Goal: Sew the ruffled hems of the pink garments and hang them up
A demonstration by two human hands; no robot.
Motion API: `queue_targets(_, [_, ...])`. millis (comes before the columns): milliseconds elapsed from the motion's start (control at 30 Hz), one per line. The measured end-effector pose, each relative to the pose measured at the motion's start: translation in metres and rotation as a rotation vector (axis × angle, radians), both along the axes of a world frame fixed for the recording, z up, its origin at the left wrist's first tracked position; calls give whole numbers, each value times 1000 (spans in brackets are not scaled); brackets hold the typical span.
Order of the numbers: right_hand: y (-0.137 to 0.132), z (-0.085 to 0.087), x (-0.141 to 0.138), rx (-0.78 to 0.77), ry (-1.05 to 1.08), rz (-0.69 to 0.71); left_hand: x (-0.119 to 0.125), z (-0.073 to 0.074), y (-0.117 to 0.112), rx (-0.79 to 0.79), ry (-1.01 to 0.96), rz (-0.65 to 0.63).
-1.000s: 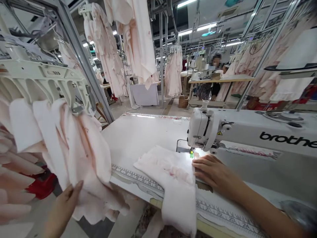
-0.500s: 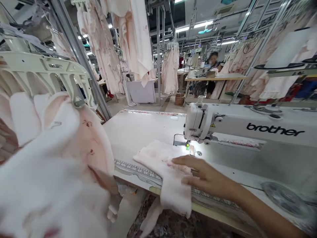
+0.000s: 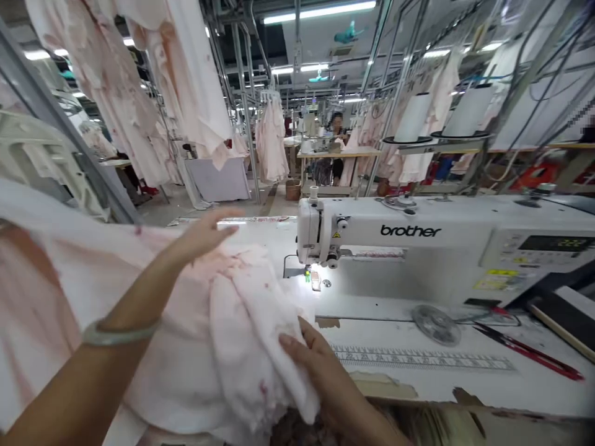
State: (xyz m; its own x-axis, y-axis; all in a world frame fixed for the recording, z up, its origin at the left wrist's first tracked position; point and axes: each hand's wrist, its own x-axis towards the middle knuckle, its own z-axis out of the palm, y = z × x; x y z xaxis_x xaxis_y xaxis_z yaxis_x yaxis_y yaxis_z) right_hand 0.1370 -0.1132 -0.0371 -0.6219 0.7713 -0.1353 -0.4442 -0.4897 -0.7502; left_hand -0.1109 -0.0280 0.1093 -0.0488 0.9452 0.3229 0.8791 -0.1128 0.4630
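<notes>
The pale pink fleece garment (image 3: 223, 322) lies bunched on the white tabletop (image 3: 418, 347), left of the white sewing machine (image 3: 409, 248). The left hand (image 3: 204, 236) rests on it, fingers released; the right hand (image 3: 320, 365) grasps its lower fold.

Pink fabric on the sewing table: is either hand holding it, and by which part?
The right hand pinches the pink fabric at its near folded edge; the left hand lies open on its far side.
</notes>
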Motion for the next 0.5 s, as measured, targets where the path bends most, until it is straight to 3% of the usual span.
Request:
queue_targets(100, [12, 14, 12, -21, -13, 21, 33, -42, -16, -211, -66, -431])
queue_targets(133, [14, 19, 14, -15, -8, 40, 43, -50, -23, -295, -98, -565])
queue_targets(200, [19, 28, 15, 12, 22, 63, 60, -59, -33, -420, -122, -716])
queue_targets(267, [20, 33, 11, 45, 85, 25, 67, -58, -38, -500, -125, -701])
queue_targets(333, [17, 29, 2, 55, 166, -36, 65, -53, -38, -517, -127, -594])
queue_targets(400, [11, 19, -9, 63, 200, -44, 57, -47, -33, -420, -97, -470])
queue_targets(500, [1, 4, -25, 117, 91, 58, 46, -35, -25, -201, -19, -362])
